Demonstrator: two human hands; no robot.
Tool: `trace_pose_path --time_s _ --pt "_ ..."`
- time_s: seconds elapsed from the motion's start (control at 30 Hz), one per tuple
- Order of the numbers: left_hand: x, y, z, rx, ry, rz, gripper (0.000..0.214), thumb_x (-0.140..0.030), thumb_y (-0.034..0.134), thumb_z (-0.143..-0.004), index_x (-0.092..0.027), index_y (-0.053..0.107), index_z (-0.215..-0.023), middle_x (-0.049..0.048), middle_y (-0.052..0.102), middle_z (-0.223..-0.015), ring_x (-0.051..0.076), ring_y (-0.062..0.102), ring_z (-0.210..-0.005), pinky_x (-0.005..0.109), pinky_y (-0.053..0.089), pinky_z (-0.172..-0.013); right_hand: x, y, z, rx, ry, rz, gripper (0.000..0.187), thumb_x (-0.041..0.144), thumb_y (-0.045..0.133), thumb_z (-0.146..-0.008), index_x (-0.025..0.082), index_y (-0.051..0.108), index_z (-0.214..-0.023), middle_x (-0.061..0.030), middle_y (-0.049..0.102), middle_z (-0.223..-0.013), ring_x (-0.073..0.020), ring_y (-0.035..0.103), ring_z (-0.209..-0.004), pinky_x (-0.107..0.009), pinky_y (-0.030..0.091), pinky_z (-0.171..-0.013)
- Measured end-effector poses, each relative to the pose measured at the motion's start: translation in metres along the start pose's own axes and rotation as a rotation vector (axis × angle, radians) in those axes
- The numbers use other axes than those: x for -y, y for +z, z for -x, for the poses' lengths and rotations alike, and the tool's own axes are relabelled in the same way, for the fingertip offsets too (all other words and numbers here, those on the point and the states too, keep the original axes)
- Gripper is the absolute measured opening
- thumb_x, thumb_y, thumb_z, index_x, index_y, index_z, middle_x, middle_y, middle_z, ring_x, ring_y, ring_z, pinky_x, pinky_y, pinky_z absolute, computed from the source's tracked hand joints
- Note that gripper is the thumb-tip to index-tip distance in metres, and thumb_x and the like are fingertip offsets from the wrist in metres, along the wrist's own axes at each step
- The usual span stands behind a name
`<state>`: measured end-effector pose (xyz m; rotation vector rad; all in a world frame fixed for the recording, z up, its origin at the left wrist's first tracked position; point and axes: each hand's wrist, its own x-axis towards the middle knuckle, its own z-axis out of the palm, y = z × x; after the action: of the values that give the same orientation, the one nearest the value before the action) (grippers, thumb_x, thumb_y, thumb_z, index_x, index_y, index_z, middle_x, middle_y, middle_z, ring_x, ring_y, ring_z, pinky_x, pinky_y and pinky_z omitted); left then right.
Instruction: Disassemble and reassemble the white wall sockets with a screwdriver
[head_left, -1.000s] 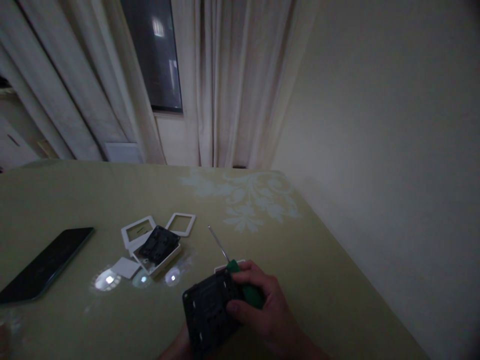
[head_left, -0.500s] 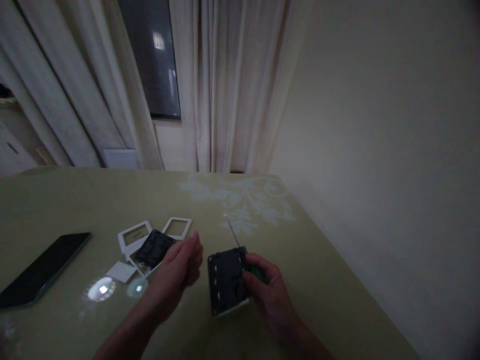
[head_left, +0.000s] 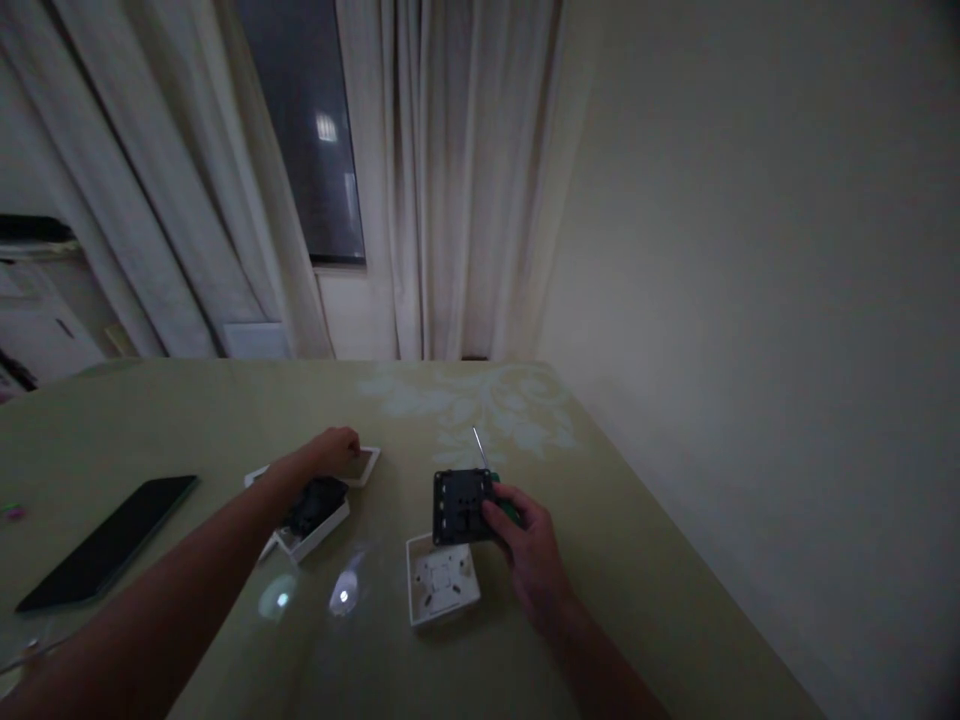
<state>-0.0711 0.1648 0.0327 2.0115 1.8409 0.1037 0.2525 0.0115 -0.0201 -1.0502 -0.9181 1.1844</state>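
Observation:
My right hand [head_left: 529,548] grips a black switch module [head_left: 463,506] together with a green-handled screwdriver [head_left: 487,472], whose thin shaft points up and away. Just below the module a white square switch plate [head_left: 441,582] lies flat on the table. My left hand [head_left: 334,450] reaches across to the far left group of parts, its fingers curled down onto a white square frame [head_left: 365,464]. Beside my forearm lies a second switch, black module on a white plate [head_left: 311,512]. What the left fingers hold, if anything, is hidden.
A dark phone [head_left: 112,540] lies at the left of the yellow-green table [head_left: 637,560]. Another white frame [head_left: 256,476] peeks out behind my left arm. Curtains and a dark window stand beyond the far edge; a bare wall runs along the right.
My left hand has stretched forward from the near middle to the white frame. The black module in my right hand has come off its white plate, which now lies on the table.

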Motion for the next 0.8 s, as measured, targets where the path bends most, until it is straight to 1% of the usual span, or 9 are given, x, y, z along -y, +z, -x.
trace_pose_path --time_s 0.13,0.27,0.4,0.47,0.57,0.67,0.73,0.77,0.8 --pt "0.01 -0.001 -0.002 0.007 0.007 -0.053 0.035 -0.038 0.074 -0.104 -0.018 0.069 -0.132 0.0085 0.072 -0.133 0.028 0.074 -0.113 0.048 0.064 -0.095 0.001 -0.005 -0.004 0.024 -0.084 0.113 0.046 0.051 0.09 -0.079 0.017 0.082 -0.109 -0.0118 0.081 -0.11 -0.0287 0.075 -0.1 -0.046 0.061 -0.094" --pt "0.012 -0.008 0.0 -0.058 0.012 -0.055 0.034 -0.038 0.073 -0.104 -0.019 0.069 -0.132 0.0093 0.071 -0.134 0.027 0.073 -0.113 0.048 0.064 -0.096 0.007 -0.01 -0.005 0.083 -0.241 0.265 0.03 0.038 0.088 -0.077 0.02 0.082 -0.1 -0.0083 0.076 -0.105 -0.0268 0.07 -0.103 -0.041 0.056 -0.098" --pt "-0.003 -0.012 0.02 -0.137 0.095 -0.001 0.028 -0.039 0.07 -0.105 -0.018 0.071 -0.124 0.0089 0.075 -0.126 0.025 0.074 -0.11 0.048 0.062 -0.098 0.011 -0.011 -0.002 0.192 -0.347 0.364 0.024 0.029 0.081 -0.077 0.022 0.081 -0.1 -0.0069 0.07 -0.106 -0.025 0.068 -0.103 -0.039 0.056 -0.096" --pt "-0.017 -0.009 0.041 -0.17 0.178 0.056 0.026 -0.038 0.06 -0.109 -0.019 0.073 -0.12 0.0087 0.079 -0.118 0.025 0.076 -0.106 0.044 0.061 -0.099 0.013 -0.01 0.001 0.245 -0.38 0.401 0.024 0.025 0.078 -0.078 0.023 0.081 -0.102 -0.0071 0.067 -0.111 -0.0243 0.069 -0.105 -0.039 0.055 -0.097" --pt "-0.041 0.008 0.082 -0.185 0.306 0.154 0.041 -0.048 0.045 -0.11 -0.022 0.07 -0.129 0.0075 0.083 -0.116 0.025 0.079 -0.103 0.038 0.063 -0.094 0.013 -0.009 0.005 0.308 -0.408 0.454 0.024 0.02 0.075 -0.081 0.023 0.079 -0.104 -0.0068 0.063 -0.116 -0.0198 0.07 -0.096 -0.036 0.058 -0.093" --pt "-0.061 0.041 0.124 -0.195 0.383 0.221 0.051 -0.055 0.036 -0.111 -0.024 0.066 -0.137 0.0093 0.078 -0.135 0.025 0.076 -0.121 0.039 0.061 -0.105 0.012 -0.008 0.008 0.356 -0.416 0.508 0.021 0.017 0.075 -0.082 0.022 0.078 -0.102 -0.0056 0.06 -0.116 -0.0141 0.069 -0.081 -0.032 0.06 -0.082" --pt "-0.068 0.068 0.146 -0.19 0.41 0.241 0.052 -0.058 0.045 -0.108 -0.025 0.062 -0.145 0.0117 0.072 -0.148 0.028 0.073 -0.129 0.043 0.061 -0.108 0.011 -0.007 0.009 0.383 -0.422 0.546 0.022 0.016 0.076 -0.081 0.022 0.078 -0.102 -0.0059 0.06 -0.117 -0.0139 0.069 -0.08 -0.03 0.06 -0.078" --pt "-0.071 0.081 0.154 -0.21 0.451 0.254 0.059 -0.059 0.056 -0.104 -0.025 0.056 -0.153 0.0142 0.065 -0.156 0.032 0.066 -0.139 0.048 0.058 -0.113 0.011 -0.007 0.01 0.396 -0.426 0.565 0.022 0.017 0.077 -0.081 0.022 0.078 -0.103 -0.0063 0.059 -0.119 -0.0147 0.069 -0.083 -0.03 0.06 -0.078" --pt "-0.072 0.094 0.159 -0.225 0.495 0.244 0.073 -0.06 0.069 -0.097 -0.026 0.05 -0.159 0.0162 0.06 -0.162 0.037 0.06 -0.147 0.054 0.054 -0.118 0.01 -0.007 0.01 0.407 -0.432 0.585 0.022 0.018 0.079 -0.082 0.022 0.078 -0.103 -0.0067 0.059 -0.119 -0.016 0.07 -0.086 -0.03 0.06 -0.08"
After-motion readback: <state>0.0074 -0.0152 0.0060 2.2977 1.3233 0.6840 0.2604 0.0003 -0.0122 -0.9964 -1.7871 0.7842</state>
